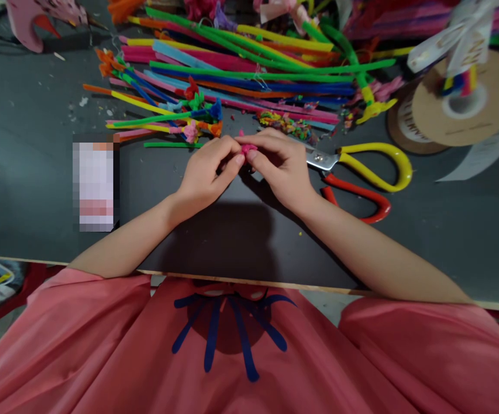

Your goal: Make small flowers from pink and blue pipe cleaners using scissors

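My left hand [208,172] and my right hand [277,164] meet over the dark table [37,190], fingers curled together. Both pinch a small pink fuzzy piece [248,148], which looks like a bit of pipe cleaner; most of it is hidden by the fingertips. Just beyond my hands lies a pile of coloured pipe cleaners [240,75] in green, pink, blue, yellow and orange. Several finished little pipe-cleaner flowers [195,112] on stems lie to the left of that pile.
Scissors [361,172] with one yellow and one red handle lie right beside my right hand. Cardboard ribbon spools [469,98] sit at the far right. A blurred rectangular object [96,184] lies left. Small coloured scraps [286,123] are scattered near the pile.
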Motion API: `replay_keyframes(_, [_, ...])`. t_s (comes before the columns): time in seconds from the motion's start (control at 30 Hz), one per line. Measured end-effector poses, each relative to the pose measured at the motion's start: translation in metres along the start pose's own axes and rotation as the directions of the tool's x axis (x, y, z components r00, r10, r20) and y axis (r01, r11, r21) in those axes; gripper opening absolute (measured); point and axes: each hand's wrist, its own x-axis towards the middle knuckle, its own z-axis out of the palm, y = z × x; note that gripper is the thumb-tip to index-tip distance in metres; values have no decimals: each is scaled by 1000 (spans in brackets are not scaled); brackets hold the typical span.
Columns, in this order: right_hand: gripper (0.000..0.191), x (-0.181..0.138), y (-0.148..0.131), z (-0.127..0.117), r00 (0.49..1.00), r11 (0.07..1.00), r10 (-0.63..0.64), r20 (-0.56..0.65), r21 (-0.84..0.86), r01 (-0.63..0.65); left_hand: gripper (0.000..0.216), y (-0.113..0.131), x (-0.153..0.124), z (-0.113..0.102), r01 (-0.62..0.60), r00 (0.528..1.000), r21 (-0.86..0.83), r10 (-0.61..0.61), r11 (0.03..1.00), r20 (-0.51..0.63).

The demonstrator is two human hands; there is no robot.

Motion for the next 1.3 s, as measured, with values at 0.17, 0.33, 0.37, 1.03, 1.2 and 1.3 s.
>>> replay_keyframes(0.17, [22, 0, 1, 3, 995, 992, 96, -43, 86, -92, 16, 0, 0, 2, -72, 997, 109, 71, 991, 8])
replay_keyframes(0.33, [31, 0, 5, 5, 991, 989, 119, -68, 97, -112, 16, 0, 1, 3, -111, 994, 147, 111, 983, 8])
replay_keyframes(0.37, [31, 0, 5, 5, 990, 989, 123, -67, 94, -116, 16, 0, 1, 3, -121, 993, 144, 122, 982, 3])
replay_keyframes(1.03, [24, 2, 3, 4, 981, 957, 194, -27, 224, -183, 21, 2, 2, -3, 74, 989, -162, -51, 984, 140])
replay_keyframes(1.2, [25, 2, 3, 3, 980, 953, 200, -9, 233, -192, 21, 1, 2, -3, 112, 984, -189, -82, 976, 161])
replay_keyframes(1.3, [23, 1, 4, 2, 981, 952, 192, -19, 244, -182, 18, 1, 2, -3, 121, 985, -239, -87, 963, 148])
